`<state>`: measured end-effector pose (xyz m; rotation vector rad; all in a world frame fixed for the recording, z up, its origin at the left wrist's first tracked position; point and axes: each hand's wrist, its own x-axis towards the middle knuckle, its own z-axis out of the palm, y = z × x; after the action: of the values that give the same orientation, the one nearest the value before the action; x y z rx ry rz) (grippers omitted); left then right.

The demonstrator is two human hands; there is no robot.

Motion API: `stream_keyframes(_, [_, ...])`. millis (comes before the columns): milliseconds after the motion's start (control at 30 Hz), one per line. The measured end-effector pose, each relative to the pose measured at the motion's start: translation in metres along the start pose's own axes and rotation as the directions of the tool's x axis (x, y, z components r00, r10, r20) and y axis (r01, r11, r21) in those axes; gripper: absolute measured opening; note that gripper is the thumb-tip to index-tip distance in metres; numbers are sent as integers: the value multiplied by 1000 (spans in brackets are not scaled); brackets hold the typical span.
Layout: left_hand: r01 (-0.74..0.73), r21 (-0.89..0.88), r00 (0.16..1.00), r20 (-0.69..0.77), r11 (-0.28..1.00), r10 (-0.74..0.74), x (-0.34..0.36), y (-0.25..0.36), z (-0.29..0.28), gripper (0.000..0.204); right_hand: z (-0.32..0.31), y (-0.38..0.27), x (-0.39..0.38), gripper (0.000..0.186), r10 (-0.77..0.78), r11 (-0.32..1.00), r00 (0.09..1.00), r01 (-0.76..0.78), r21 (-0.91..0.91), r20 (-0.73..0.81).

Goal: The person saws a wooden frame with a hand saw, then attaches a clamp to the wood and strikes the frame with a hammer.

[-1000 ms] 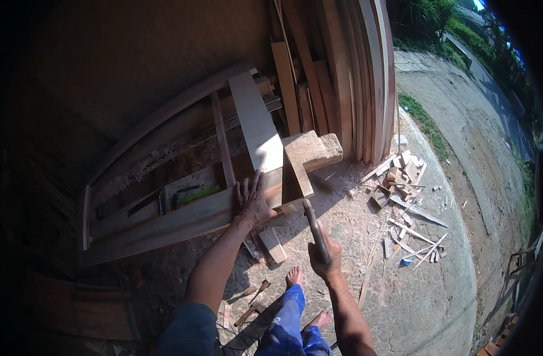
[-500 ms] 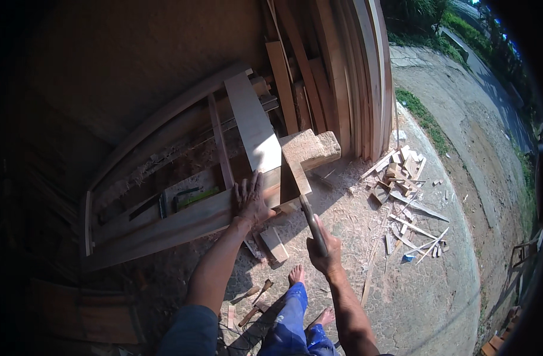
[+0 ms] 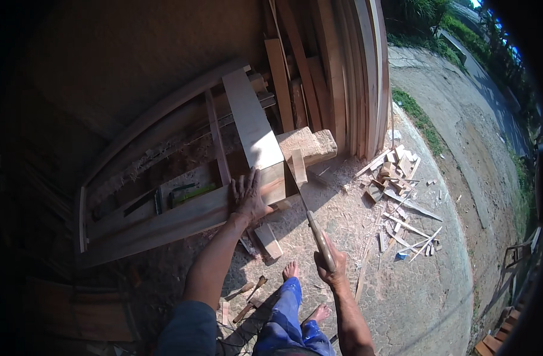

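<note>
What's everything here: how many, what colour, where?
Wooden frame: one, pale brown, left
Saw: one, brown-handled, at frame's right end
Thick timber: one, pale, beside that end
Leaning boards: several, brown, top centre
Offcuts: many, pale, right floor
Loose block: one, pale, floor below frame
Small tools: at least three, brown-handled, left of feet
Unclear item: one, green, inside frame's outline
Grass strip: one, green, upper right
Trousers: one pair, blue, bottom
Feet: two, bare, bottom
Left hand: one, on frame
Right hand: one, gripping saw
</note>
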<state>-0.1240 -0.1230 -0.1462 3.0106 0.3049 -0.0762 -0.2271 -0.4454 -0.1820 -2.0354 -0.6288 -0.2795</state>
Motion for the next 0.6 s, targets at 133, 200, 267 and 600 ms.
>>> stream_keyframes(133, [8,27,999,33,1000,-9,1,-6,2,140,-32,-26,-55,64,134,991,991,-134,30,-24])
stream_keyframes(200, [13,20,999,30,1000,-13,-2,-9,4,139,-60,-52,-73,61,261,956,965,-259,137,6])
stream_keyframes(267, [11,25,999,32,1000,-12,2,-8,0,138,-70,-66,-69,61,266,959,963,-260,112,-42])
stream_keyframes(600, [-59,-13,997,44,998,59,-6,-15,-4,134,-79,-112,45,70,395,887,904,-328,326,-163])
